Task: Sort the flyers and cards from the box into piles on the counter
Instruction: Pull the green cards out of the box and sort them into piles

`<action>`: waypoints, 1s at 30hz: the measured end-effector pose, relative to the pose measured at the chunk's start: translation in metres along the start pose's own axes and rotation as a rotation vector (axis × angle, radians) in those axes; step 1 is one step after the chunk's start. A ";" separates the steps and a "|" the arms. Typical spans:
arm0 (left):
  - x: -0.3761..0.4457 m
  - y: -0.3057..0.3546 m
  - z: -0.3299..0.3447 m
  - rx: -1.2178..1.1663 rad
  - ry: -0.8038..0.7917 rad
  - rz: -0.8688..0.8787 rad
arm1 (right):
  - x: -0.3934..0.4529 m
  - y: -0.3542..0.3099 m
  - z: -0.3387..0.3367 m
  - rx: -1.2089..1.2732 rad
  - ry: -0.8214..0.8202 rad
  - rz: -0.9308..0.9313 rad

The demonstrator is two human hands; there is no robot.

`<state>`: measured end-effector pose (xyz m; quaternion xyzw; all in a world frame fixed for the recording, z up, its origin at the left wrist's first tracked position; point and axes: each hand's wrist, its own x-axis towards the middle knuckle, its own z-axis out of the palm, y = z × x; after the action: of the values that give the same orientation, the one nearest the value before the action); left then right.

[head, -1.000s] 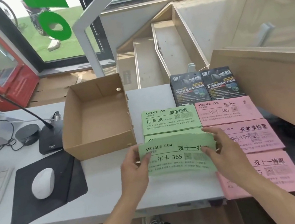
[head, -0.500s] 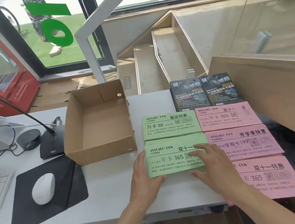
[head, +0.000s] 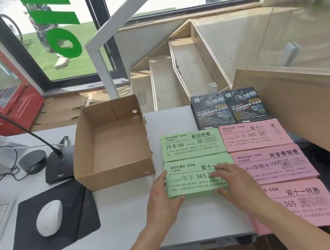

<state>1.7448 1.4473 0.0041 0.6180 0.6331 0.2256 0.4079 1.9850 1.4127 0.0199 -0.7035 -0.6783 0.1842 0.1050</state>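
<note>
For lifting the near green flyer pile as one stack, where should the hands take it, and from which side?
Probably by its two short ends, one hand from each side. The near green flyer pile lies flat, long edge toward the person, left hand at its left end, right hand on its right part. The pink pile abuts the right end, so fingers there must slip under the near corner.

Right hand [head: 237, 180] hides the near green flyer's [head: 190, 177] right-side print

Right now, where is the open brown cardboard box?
In the head view, the open brown cardboard box sits centre-left on the white counter, between the black microphone base and the green flyer piles.
</note>
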 end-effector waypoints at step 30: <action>0.042 -0.025 -0.130 0.226 0.580 -0.008 | 0.109 -0.159 -0.003 0.567 -0.043 0.095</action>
<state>1.6309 1.5131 0.0480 0.5666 0.7467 0.3191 0.1401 1.8421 1.5308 0.0729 -0.6730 -0.5681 0.3861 0.2742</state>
